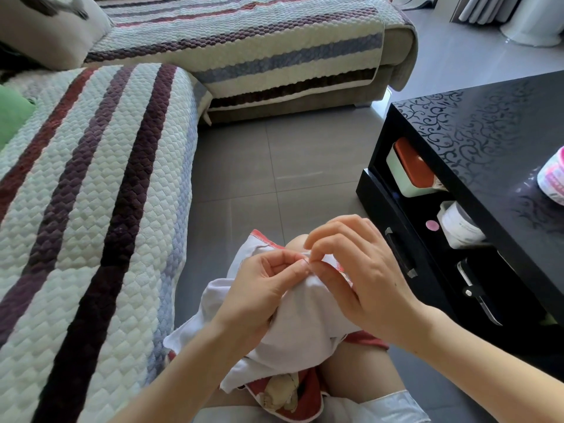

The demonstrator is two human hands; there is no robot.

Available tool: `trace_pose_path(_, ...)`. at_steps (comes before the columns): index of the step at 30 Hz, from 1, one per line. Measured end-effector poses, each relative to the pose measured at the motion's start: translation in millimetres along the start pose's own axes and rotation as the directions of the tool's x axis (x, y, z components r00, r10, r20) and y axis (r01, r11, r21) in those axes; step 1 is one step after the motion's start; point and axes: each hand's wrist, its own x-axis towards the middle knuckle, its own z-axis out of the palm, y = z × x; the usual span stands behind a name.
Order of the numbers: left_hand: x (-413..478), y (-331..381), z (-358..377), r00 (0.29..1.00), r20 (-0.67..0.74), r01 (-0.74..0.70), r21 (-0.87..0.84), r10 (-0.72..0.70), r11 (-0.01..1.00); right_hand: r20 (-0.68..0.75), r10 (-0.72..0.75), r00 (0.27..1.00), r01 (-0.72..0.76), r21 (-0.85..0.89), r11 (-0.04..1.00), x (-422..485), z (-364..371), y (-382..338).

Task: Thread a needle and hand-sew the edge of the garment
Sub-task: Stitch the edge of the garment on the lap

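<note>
A white garment (302, 325) with red stitched edging lies draped over my knee in the lower middle of the head view. My left hand (262, 288) grips a fold of the cloth, thumb and forefinger pinching it near the edge. My right hand (354, 270) meets it from the right, its thumb and forefinger pinched together at the same spot on the edge (309, 264). The needle and thread are too small to make out between the fingertips.
A striped quilted sofa (91, 209) runs along my left and across the back. A black coffee table (488, 141) stands to the right, with boxes, jars and a knife on its lower shelf and a pink-and-white container (554, 178) on top. Grey tiled floor (274, 166) lies between.
</note>
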Motion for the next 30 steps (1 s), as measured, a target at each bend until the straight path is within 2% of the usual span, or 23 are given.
trace_pose_path(3,-1,3,-1,0.999,0.036,0.000,-0.048,0.002,0.999,0.018,-0.018,1.000,0.018,0.000,1.000,-3,0,5)
trace_pose_path(9,-2,7,4,1.000,0.026,-0.013,0.014,0.012,1.000,-0.037,-0.133,0.990,0.133,-0.001,0.991,-3,4,-2)
trace_pose_path(12,-2,-1,7,0.998,-0.064,0.000,0.097,0.006,0.995,-0.078,-0.109,0.991,0.122,0.194,0.973,6,-4,-15)
trace_pose_path(14,-3,-6,8,0.995,-0.084,0.059,0.098,-0.051,0.993,-0.096,-0.007,0.995,0.041,0.358,0.933,16,-14,-20)
trace_pose_path(16,-3,-4,9,0.995,-0.055,0.090,0.072,-0.087,0.993,-0.026,0.207,0.978,-0.160,0.544,0.824,26,-22,-19)
trace_pose_path(18,-1,3,9,0.991,-0.044,0.125,0.022,-0.124,0.992,0.081,0.382,0.921,-0.326,0.698,0.638,30,-30,-12)
trace_pose_path(21,9,8,4,0.961,0.026,0.275,-0.154,-0.274,0.949,0.234,0.526,0.817,-0.451,0.828,0.332,33,-42,-3)
trace_pose_path(22,11,11,3,0.945,0.070,0.326,-0.189,-0.319,0.926,0.274,0.546,0.792,-0.473,0.840,0.265,34,-45,0)
trace_pose_path(24,14,16,0,0.918,0.135,0.394,-0.212,-0.373,0.894,0.314,0.567,0.762,-0.498,0.843,0.203,35,-51,2)
trace_pose_path(28,18,32,-6,0.919,0.158,0.385,-0.182,-0.360,0.905,0.318,0.601,0.734,-0.515,0.836,0.187,38,-57,3)
trace_pose_path(29,18,37,-7,0.930,0.105,0.364,-0.109,-0.353,0.925,0.316,0.602,0.734,-0.515,0.836,0.189,39,-58,3)
trace_pose_path(30,18,38,-10,0.950,0.022,0.309,0.039,-0.310,0.950,0.314,0.601,0.735,-0.513,0.836,0.192,39,-59,3)
